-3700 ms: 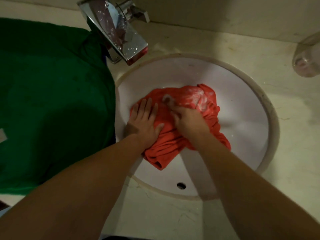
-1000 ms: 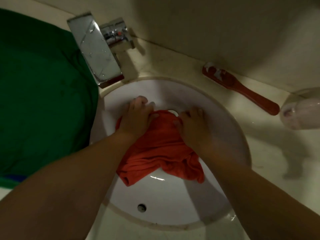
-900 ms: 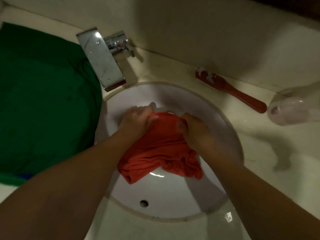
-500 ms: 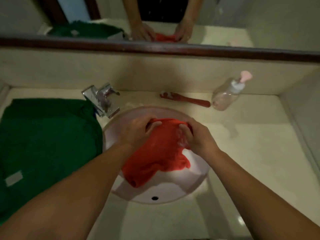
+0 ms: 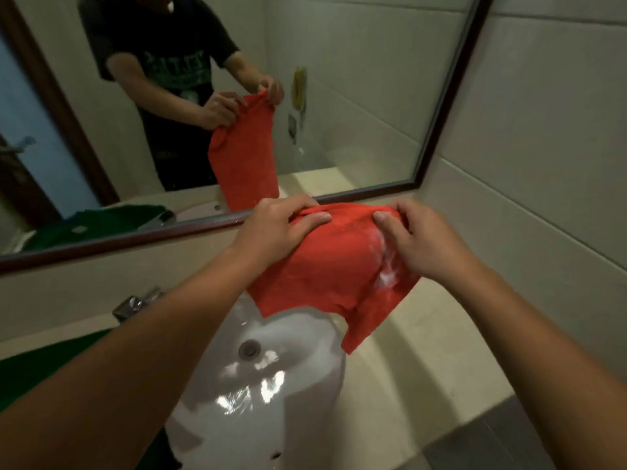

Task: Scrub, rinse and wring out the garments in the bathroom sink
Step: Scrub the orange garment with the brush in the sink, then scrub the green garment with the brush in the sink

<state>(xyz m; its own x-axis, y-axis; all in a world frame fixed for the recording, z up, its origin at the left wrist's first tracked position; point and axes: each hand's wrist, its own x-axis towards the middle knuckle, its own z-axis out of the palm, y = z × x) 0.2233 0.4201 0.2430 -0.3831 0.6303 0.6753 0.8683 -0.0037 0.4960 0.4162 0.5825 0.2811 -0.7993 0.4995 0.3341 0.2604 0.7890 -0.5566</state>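
A wet orange-red garment hangs in the air above the white sink basin, with white suds on its right side. My left hand pinches its top edge on the left, thumb over the cloth. My right hand grips the top edge on the right, beside the suds. The basin holds shallow water around the drain. A green garment lies on the counter at the left, mostly hidden by my left forearm.
The chrome faucet stands at the basin's back left. A framed mirror on the wall ahead reflects a person holding the garment. A tiled wall closes the right side. The cream counter runs right of the basin.
Both hands have lifted the orange-red garment out of the basin and hold it up by its top edge. The view has tilted up towards the mirror.
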